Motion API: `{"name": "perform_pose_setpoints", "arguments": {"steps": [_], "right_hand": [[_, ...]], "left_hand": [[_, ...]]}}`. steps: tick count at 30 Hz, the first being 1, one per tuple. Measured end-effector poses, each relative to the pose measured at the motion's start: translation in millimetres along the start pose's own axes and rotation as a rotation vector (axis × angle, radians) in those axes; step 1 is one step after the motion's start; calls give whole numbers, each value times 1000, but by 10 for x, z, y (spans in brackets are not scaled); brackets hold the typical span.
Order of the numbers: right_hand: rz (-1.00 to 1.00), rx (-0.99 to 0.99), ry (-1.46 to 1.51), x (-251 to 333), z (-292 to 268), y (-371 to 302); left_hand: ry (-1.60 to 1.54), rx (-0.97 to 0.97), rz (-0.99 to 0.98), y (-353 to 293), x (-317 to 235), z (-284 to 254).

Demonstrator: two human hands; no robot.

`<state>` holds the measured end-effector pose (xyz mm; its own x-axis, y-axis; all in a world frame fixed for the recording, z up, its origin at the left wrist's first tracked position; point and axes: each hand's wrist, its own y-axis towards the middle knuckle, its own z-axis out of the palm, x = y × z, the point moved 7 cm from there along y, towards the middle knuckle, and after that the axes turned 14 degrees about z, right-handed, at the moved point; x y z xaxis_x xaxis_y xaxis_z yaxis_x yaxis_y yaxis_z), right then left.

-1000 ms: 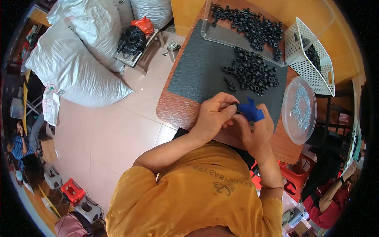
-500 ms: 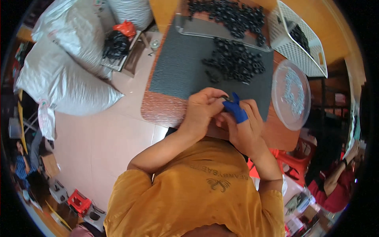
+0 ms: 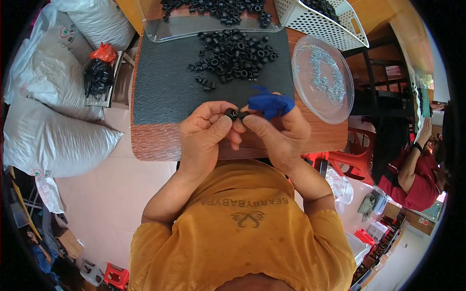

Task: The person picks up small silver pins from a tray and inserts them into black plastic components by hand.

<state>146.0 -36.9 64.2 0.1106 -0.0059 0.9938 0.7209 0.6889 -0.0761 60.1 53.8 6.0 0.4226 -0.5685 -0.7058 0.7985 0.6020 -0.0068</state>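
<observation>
A small black plastic part [image 3: 232, 113] with a round, ringed end is pinched between both hands, just above the near edge of the mat. My left hand [image 3: 200, 133] grips its round end with thumb and fingers. On the other side, my right hand [image 3: 284, 138] closes thumb and fingers on the narrower end. Blue tape [image 3: 272, 104] wraps my right index finger, a loose strip sticking out. Beyond the hands lies a pile of similar black parts [image 3: 238, 53] on the dark grey mat [image 3: 158, 85], with a few loose ones nearer to me.
A clear tray [image 3: 167, 32] with more black parts stands at the far side. To the right are a clear round dish [image 3: 302, 92] of small silvery pieces and a white basket [image 3: 315, 25]. White sacks [image 3: 58, 131] fill the left floor; a person [image 3: 412, 179] is at far right.
The view has shifted, so the table sits further left and higher. My hands have turned, and the black part's round end now shows between them.
</observation>
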Motion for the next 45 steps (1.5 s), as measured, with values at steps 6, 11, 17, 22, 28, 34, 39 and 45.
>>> {"name": "perform_pose_setpoints", "arguments": {"steps": [6,11,17,22,28,34,39,45], "right_hand": [[93,-22,53,-100,-47,-26],[127,-11,128,-125,-53,-34],[87,-12,107,-132,-83,-27],[90,-18,168,-87,-69,-35],[61,-36,23,-136,-80,-40],[70,-87,6,-158,-92,-50],[-51,-110,-122,-102,-88,-56],[-109,-98,-162,-94,-72,-65]], "left_hand": [[187,60,135,-8,-59,41],[289,61,199,-21,-82,57],[294,72,185,-29,-72,46],[316,93,175,-36,-53,49],[301,107,190,-42,-57,57],[291,92,188,-49,-56,61],[366,73,220,-58,-59,50],[421,79,291,-74,-50,49]]}}
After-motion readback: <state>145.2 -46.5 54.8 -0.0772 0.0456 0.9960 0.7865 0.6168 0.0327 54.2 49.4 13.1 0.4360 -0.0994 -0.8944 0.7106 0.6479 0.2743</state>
